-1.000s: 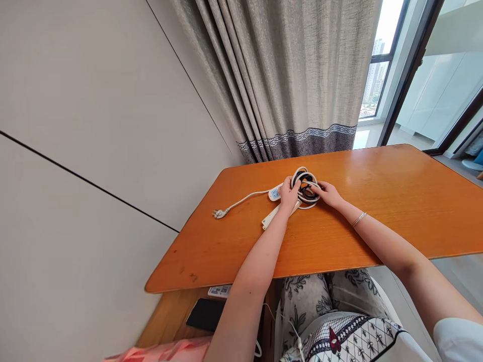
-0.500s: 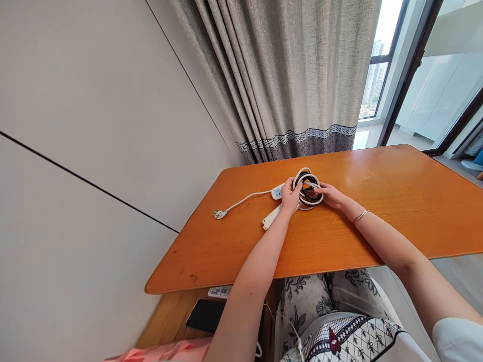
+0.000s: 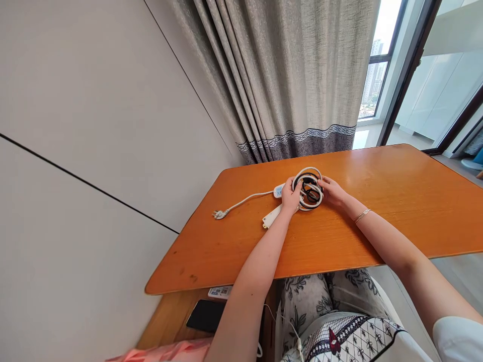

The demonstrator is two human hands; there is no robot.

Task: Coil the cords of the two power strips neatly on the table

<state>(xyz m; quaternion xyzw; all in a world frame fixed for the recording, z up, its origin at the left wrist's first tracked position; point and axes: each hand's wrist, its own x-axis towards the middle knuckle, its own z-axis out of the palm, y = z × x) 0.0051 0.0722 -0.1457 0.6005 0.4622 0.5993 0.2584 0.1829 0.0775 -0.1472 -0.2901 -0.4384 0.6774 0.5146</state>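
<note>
A coil of white and black cables (image 3: 310, 206) lies on the wooden table between my hands. My left hand (image 3: 291, 195) grips the coil's left side, thumb over the loops. On its right side my right hand (image 3: 331, 190) pinches the loops with thumb and fingers. Just left of my left hand is a white power strip (image 3: 278, 190) with blue-faced sockets, partly hidden. From it a white cord runs left to a plug (image 3: 219, 214). Under my left wrist lies a white bar-shaped piece (image 3: 270, 217) with small metal prongs at its end.
The orange-brown wooden table (image 3: 381, 201) stands against the wall, with a grey curtain (image 3: 302, 75) behind it. Below its front left edge, a dark phone-like slab (image 3: 206, 315) and pink cloth (image 3: 169, 351) lie on a lower surface. A window is at the upper right.
My right hand has shifted slightly right and up along the coil, and its loops have spread a little. The power strip's end has moved slightly right.
</note>
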